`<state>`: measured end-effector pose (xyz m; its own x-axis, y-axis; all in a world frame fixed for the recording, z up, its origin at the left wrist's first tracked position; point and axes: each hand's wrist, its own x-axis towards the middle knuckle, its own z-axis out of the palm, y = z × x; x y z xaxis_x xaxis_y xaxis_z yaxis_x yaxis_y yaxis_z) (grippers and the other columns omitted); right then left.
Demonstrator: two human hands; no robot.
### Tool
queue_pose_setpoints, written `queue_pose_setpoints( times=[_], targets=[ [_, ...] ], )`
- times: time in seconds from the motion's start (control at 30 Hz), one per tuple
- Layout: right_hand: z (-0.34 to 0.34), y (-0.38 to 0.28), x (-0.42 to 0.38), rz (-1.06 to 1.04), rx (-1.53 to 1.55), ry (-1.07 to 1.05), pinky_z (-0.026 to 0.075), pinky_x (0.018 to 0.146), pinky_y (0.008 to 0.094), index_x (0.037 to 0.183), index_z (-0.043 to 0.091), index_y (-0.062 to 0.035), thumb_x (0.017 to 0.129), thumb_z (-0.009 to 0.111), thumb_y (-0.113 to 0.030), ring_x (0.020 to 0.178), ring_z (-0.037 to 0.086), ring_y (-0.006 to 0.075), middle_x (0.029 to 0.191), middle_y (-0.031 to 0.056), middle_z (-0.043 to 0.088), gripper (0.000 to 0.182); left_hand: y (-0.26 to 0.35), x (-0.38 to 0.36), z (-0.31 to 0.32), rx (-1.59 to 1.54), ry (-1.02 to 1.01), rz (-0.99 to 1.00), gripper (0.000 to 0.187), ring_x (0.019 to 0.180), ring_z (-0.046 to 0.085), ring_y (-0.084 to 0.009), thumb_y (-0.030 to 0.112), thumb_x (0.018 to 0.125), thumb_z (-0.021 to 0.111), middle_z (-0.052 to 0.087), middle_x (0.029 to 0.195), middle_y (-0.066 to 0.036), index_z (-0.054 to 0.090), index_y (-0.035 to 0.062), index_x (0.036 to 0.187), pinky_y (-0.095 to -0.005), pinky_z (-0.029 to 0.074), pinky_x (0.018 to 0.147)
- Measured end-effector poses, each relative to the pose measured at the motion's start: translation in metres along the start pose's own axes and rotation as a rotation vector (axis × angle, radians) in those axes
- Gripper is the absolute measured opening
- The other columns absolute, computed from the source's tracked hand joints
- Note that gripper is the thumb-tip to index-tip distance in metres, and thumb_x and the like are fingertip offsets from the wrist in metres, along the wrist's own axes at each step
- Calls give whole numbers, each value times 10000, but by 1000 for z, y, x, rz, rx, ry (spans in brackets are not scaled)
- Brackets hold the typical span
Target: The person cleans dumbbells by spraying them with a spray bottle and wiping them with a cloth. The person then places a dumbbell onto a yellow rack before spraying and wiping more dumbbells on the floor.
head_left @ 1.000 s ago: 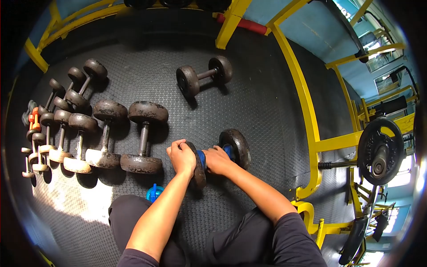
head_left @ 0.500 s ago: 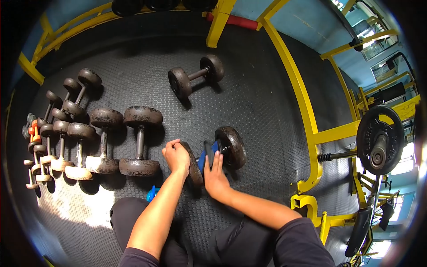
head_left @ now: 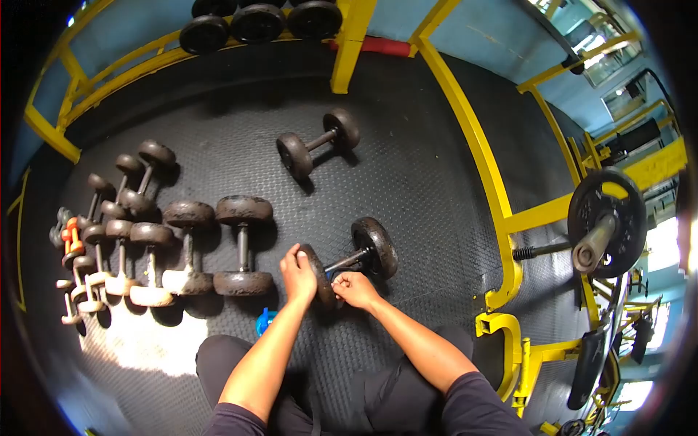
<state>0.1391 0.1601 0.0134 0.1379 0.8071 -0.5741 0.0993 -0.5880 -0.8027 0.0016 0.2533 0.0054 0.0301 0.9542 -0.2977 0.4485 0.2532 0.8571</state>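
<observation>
A worn dark dumbbell (head_left: 347, 260) lies tilted on the floor before me. My left hand (head_left: 298, 277) is closed over the outer side of its near head (head_left: 314, 270), the fingertips at the top rim. At that head's inner side, below the handle, my right hand (head_left: 353, 291) is closed with fingers curled. A small bit of blue cloth (head_left: 333, 275) shows by its fingertips; most of it is hidden. The far head (head_left: 375, 248) is untouched.
Several dumbbells (head_left: 243, 247) stand in rows at left, and another dumbbell (head_left: 318, 145) lies ahead. A blue bottle-like object (head_left: 266, 320) sits by my left knee. Yellow rack frames (head_left: 476, 138) and a bar with a weight plate (head_left: 607, 218) are at right.
My right hand has gone from lying flat on the blue cloth over the handle to curled fingers lower by the near head, baring the handle. The left hand stays on the near head. The view shifted.
</observation>
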Motion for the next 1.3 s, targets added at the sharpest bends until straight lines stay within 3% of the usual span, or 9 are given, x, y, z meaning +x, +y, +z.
queue_pose_setpoints(
  times=[0.1, 0.17, 0.23, 0.3, 0.57, 0.83, 1.0, 1.17, 1.3],
  targets=[
    [2, -13, -25, 6, -17, 46, 470, 583, 250, 841, 634, -49, 896, 665, -138, 639, 580, 78, 728, -7, 619, 109, 33, -46, -29, -15, -190, -125, 563, 1294, 444, -435, 275, 955, 567, 478, 1353, -288, 401, 39, 1439, -454, 352, 1103],
    [13, -24, -56, 73, 107, -21, 474, 584, 253, 810, 615, -67, 899, 650, -139, 629, 567, 74, 711, -18, 598, 119, 49, -72, -62, 84, -296, -3, 521, 1255, 491, -408, 272, 938, 602, 504, 1334, -276, 475, 6, 1368, -444, 381, 1079],
    [27, -23, -91, 53, -108, -25, 467, 584, 273, 820, 616, -61, 877, 669, -171, 624, 559, 92, 708, -16, 605, 134, 69, -99, -102, 18, -383, -2, 477, 1174, 570, -350, 253, 932, 623, 574, 1269, -245, 516, 10, 1328, -421, 439, 1021],
    [44, -51, -139, 160, -240, 21, 469, 609, 292, 819, 628, -66, 859, 695, -220, 632, 551, 97, 687, -3, 594, 173, 83, -128, -143, -75, -444, -195, 450, 1070, 629, -284, 240, 932, 637, 626, 1208, -213, 536, 21, 1312, -388, 488, 950],
    [24, -167, -202, 304, -369, -12, 493, 694, 327, 858, 657, -55, 847, 721, -275, 684, 596, 171, 719, 39, 613, 230, 160, -196, -259, -49, -346, -527, 401, 950, 638, -165, 197, 950, 609, 648, 1188, -122, 547, 34, 1310, -313, 507, 873],
    [-39, -190, -77, 348, -759, -12, 528, 856, 429, 927, 640, -74, 843, 659, -219, 974, 665, 347, 998, 147, 696, 169, 215, -188, -213, -112, -264, -608, 383, 922, 606, -111, 174, 973, 591, 644, 1129, -58, 528, 35, 1324, -263, 491, 869],
    [-49, -137, -9, 122, -921, -137, 500, 915, 457, 1027, 610, -94, 873, 623, -199, 1037, 615, 357, 1071, 150, 638, 188, 238, -190, -171, -355, -147, -800, 369, 1082, 543, -130, 133, 1003, 550, 589, 1243, -99, 490, 29, 1351, -267, 428, 979],
    [-31, -102, 49, -150, -1108, -252, 473, 948, 460, 1080, 572, -65, 845, 666, -182, 1108, 567, 340, 1109, 128, 602, 279, 218, -182, -121, -482, -84, -898, 344, 1049, 550, -108, 109, 1014, 537, 590, 1220, -95, 477, 19, 1341, -255, 438, 954],
    [-23, -87, 98, -81, -1230, -559, 464, 968, 449, 1106, 565, -120, 751, 771, -270, 1139, 550, 331, 1145, 121, 586, 437, 182, -190, -102, -646, -67, -920, 335, 1027, 554, -104, 122, 1019, 533, 590, 1193, -89, 477, 22, 1334, -263, 448, 928]
  ],
)
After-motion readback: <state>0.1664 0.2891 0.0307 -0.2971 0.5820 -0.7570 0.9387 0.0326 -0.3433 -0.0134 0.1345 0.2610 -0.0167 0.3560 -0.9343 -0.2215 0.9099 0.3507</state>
